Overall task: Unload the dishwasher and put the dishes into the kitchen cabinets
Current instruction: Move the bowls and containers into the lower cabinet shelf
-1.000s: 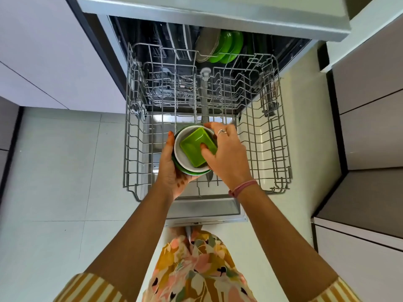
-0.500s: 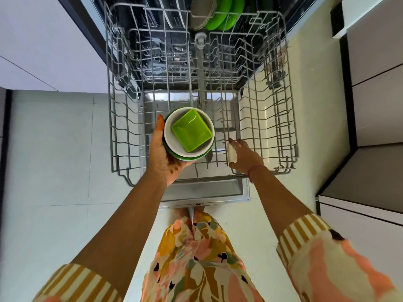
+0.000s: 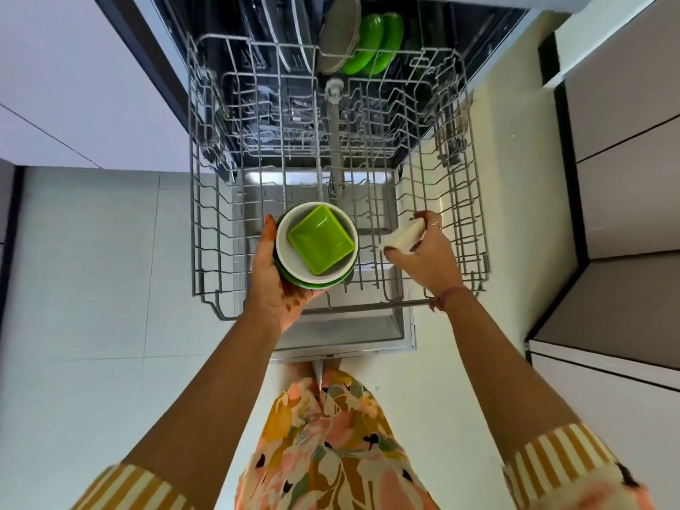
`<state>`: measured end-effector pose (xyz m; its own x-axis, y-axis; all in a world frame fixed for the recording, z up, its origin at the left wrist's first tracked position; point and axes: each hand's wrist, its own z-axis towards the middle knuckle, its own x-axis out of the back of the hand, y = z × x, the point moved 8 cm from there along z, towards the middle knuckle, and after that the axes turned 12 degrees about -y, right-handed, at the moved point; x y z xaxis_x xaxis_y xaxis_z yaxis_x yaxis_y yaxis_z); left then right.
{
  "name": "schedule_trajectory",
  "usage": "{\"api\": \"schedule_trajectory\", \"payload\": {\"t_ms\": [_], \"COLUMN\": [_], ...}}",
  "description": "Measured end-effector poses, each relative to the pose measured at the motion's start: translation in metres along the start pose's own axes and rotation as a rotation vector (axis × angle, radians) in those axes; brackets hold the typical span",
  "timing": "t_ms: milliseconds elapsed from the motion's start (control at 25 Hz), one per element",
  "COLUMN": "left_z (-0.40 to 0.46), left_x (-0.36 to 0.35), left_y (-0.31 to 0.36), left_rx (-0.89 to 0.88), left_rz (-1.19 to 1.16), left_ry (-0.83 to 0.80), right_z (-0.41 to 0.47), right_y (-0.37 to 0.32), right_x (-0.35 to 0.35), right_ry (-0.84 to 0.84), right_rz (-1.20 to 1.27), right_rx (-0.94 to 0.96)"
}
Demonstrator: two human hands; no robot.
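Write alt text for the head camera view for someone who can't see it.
Over a pulled-out dishwasher rack, the left hand holds stacked bowls with a green square dish on top, while the right hand holds a small white dish.

Domestic kitchen. Evidence: built-in dishwasher with its grey wire upper rack (image 3: 331, 185) pulled out over the open stainless-steel door (image 3: 368, 325); round green plates (image 3: 375, 42) standing in the lower rack behind; flat-fronted pale cabinet doors (image 3: 625, 171) on both sides; grey countertop corner (image 3: 611, 318); pale tiled floor (image 3: 92, 270).
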<state>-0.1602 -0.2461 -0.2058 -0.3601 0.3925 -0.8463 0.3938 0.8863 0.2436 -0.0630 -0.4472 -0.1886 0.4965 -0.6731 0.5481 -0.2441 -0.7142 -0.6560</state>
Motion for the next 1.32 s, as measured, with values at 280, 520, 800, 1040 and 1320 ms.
{"api": "schedule_trajectory", "payload": {"t_ms": [280, 520, 800, 1040, 1320], "left_z": [-0.007, -0.023, -0.052, -0.088, -0.151], "left_x": [-0.035, -0.048, -0.059, -0.078, -0.092], "left_y": [0.010, 0.010, -0.003, -0.018, -0.037], "left_rx": [-0.027, -0.015, 0.041, 0.045, -0.046], "left_rz": [0.045, 0.172, 0.232, 0.195, 0.178], "left_ry": [-0.014, -0.012, 0.004, -0.031, -0.034], "right_z": [-0.068, -0.081, -0.102, -0.135, -0.189], "right_y": [-0.136, -0.169, -0.157, -0.137, -0.117], "right_x": [0.015, 0.001, -0.016, -0.016, -0.044], "right_ry": [-0.188, -0.473, -0.648, -0.407, -0.111], "right_rz": [0.538, -0.201, -0.232, 0.697, 1.008], "right_rx": [0.491, 0.628, 0.546, 0.424, 0.223]}}
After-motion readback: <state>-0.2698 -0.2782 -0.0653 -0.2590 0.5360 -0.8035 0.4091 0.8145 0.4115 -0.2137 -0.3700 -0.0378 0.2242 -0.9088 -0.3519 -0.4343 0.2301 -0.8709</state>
